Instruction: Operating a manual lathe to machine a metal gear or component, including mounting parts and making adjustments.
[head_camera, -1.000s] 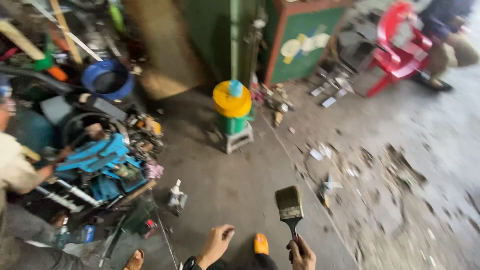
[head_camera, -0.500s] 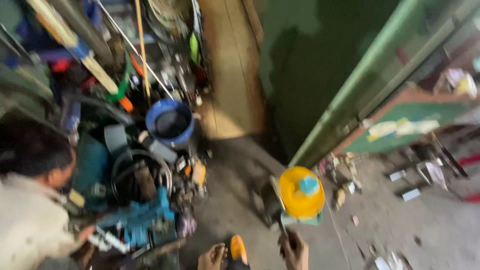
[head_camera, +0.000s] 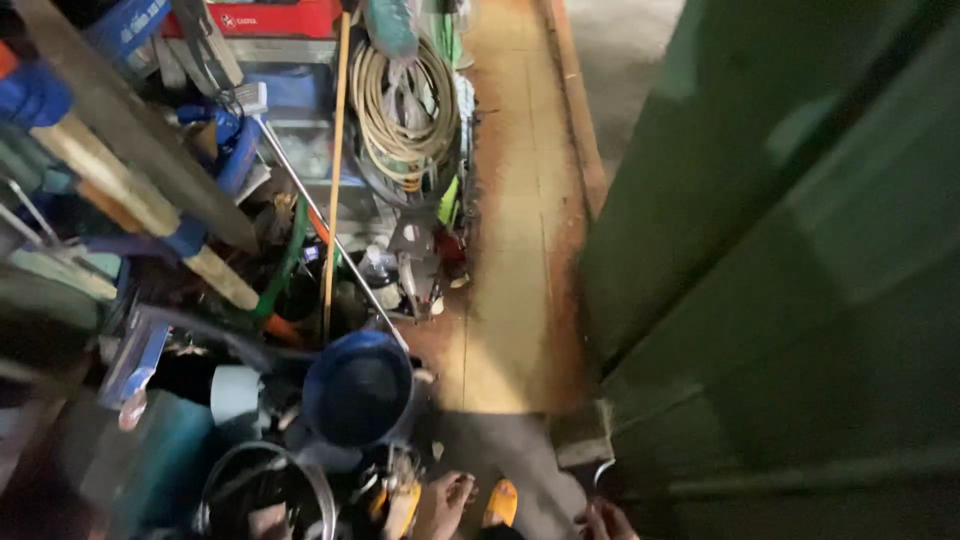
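Your left hand (head_camera: 445, 500) lies with fingers spread at six o'clock, just beside an orange object (head_camera: 500, 502); your right hand (head_camera: 605, 520), edge-cropped, grip unreadable; the blue bucket (head_camera: 358, 388) stands at eleven o'clock, amid stacked clutter.

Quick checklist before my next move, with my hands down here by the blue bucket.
1. Left hand free: ok, fingers spread, nothing seen in it.
2. Right hand grip: cannot tell, mostly cut off by the frame edge.
3. Orange object between the hands: cannot tell what it is or whether either hand touches it.
4. Blue bucket upright: ok, mouth facing up, just left of the left hand.
5. Room on the left: not ok, a wooden pole and other long handles lean among dense clutter.
6. Room on the right: not ok, a green panel stands close.
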